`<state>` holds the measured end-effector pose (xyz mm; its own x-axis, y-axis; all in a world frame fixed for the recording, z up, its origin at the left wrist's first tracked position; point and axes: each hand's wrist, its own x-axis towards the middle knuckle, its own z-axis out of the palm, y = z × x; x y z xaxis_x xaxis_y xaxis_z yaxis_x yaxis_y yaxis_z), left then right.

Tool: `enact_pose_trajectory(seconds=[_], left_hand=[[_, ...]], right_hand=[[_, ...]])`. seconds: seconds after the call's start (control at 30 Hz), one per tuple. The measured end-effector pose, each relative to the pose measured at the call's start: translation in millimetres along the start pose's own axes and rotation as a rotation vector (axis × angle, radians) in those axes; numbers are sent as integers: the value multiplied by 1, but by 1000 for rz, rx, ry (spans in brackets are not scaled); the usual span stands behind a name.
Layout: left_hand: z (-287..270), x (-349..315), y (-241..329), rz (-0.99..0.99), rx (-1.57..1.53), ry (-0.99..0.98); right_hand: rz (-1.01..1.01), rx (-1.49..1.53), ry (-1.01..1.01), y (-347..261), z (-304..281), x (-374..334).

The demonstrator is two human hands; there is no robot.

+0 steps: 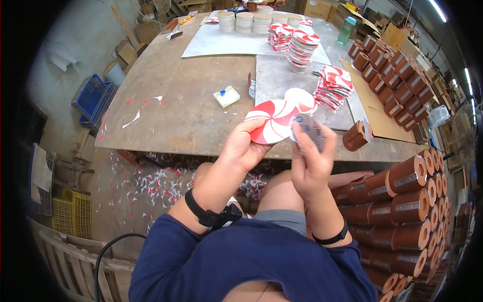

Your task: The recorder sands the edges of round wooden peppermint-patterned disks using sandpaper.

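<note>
Above the near edge of the table (176, 118), my left hand (245, 147) pinches the red-and-white swirl disc (269, 121) by its rim, leaving its face uncovered; my right hand (313, 158) closes on a blurred grey piece (311, 133) at its right, contact unclear. Beyond, swirl sheets (334, 86) are stacked, presumably for easy reach; the green bottle's (346, 31) contents I cannot tell.

A stained bench (196, 90) fills the room's middle, a scuffed pale wall (90, 30) to its left. Red and white scraps (156, 182) litter the brownish floor (113, 211); wooden slats (75, 245) show at lower left, and a tube light (437, 10) glows at upper right.
</note>
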<state>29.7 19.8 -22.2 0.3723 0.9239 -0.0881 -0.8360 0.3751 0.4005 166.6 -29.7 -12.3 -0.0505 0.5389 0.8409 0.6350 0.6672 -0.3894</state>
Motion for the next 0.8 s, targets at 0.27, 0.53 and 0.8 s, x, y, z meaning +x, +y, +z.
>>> enact_pose_trajectory(seconds=[0.27,0.53,0.8], left_hand=[[3,0,-3,36,5,92],[2,5,-8,76,-5,98],[1,4,-12,10,4,167]], right_hand=[[173,-141,31,23,4,-30],[131,-214,-59,30,7,-40],[-21,-189,7,12,12,-24]])
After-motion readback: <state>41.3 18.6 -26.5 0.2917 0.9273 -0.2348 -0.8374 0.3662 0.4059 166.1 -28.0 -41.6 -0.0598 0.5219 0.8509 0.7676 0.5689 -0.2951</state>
